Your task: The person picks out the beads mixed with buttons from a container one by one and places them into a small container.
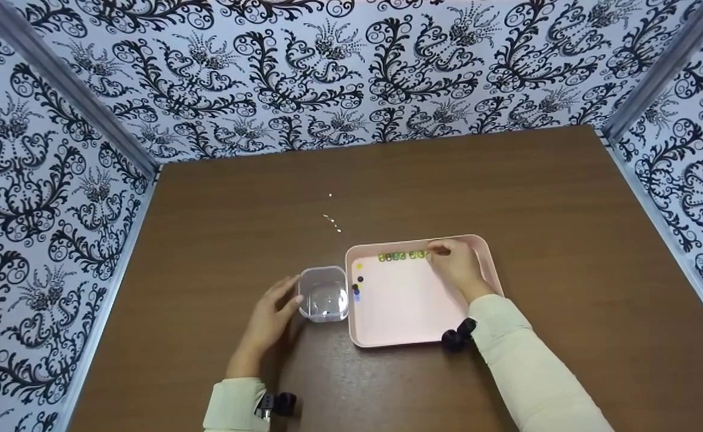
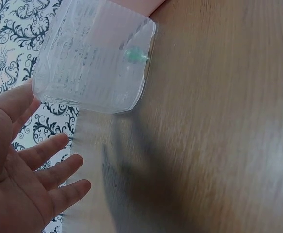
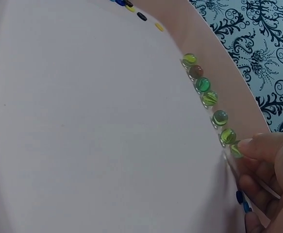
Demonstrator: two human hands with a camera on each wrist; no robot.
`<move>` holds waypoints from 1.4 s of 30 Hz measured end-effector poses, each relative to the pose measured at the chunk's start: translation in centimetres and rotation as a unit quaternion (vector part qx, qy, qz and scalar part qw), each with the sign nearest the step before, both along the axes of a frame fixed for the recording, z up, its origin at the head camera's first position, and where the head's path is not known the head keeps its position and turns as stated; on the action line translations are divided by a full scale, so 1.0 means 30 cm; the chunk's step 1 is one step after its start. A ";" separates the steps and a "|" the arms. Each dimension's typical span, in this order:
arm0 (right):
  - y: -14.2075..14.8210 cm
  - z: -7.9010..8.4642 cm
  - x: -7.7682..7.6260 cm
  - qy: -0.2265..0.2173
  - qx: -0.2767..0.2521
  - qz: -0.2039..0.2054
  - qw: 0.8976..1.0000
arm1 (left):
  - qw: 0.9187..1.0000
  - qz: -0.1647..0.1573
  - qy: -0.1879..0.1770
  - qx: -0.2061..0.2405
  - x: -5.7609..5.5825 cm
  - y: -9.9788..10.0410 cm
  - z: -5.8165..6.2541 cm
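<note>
My left hand [image 1: 270,318] holds the left side of a clear plastic box [image 1: 321,292] at its rim, with the other fingers spread in the left wrist view. A green marble [image 2: 134,54] shows through the box wall there. My right hand [image 1: 458,267] reaches inside a pink tray [image 1: 351,327]. Its thumb and finger pinch a yellow-green glass marble [image 3: 236,149] at the near end of a row in the right wrist view. Several other glass marbles [image 3: 209,99], yellow-green, green and brownish, line the tray's far wall.
Small flat pieces, one yellow [image 1: 359,266] and others black or blue [image 1: 356,292], lie along the tray's left side. Two blue pieces [image 3: 239,196] lie beside the right fingers. Tiny pale bits [image 1: 332,222] dot the brown table [image 1: 237,228]. Patterned panels [image 1: 339,72] border it.
</note>
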State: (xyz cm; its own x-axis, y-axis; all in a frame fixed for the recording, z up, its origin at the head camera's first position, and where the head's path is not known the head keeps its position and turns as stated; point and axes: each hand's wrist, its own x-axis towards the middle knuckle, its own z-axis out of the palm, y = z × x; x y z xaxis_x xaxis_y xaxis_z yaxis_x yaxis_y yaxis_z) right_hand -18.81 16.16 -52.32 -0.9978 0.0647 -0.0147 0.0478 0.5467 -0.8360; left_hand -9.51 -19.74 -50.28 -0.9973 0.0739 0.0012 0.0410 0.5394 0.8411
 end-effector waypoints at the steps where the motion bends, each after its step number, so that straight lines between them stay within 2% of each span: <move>1: 0.002 0.000 0.001 -0.003 0.000 -0.002 1.000 | 1.000 0.000 0.000 0.000 0.000 0.000 0.000; 6: 0.009 0.008 0.006 -0.018 -0.009 -0.006 1.000 | 1.000 0.002 -0.002 0.003 0.001 0.000 -0.002; 14: 0.021 0.035 0.012 -0.028 -0.051 -0.011 0.998 | 1.000 0.004 -0.005 -0.004 0.001 0.003 -0.003; 24: 0.028 0.061 0.016 -0.055 -0.071 -0.013 0.996 | 1.000 0.008 -0.006 0.001 -0.002 0.003 -0.001; 30: 0.027 0.071 0.021 -0.077 -0.102 -0.020 0.992 | 1.000 0.011 -0.009 -0.005 -0.001 0.002 -0.001; 42: 0.018 0.091 0.029 -0.087 -0.165 -0.035 0.982 | 1.000 0.006 -0.013 0.003 0.002 0.004 0.000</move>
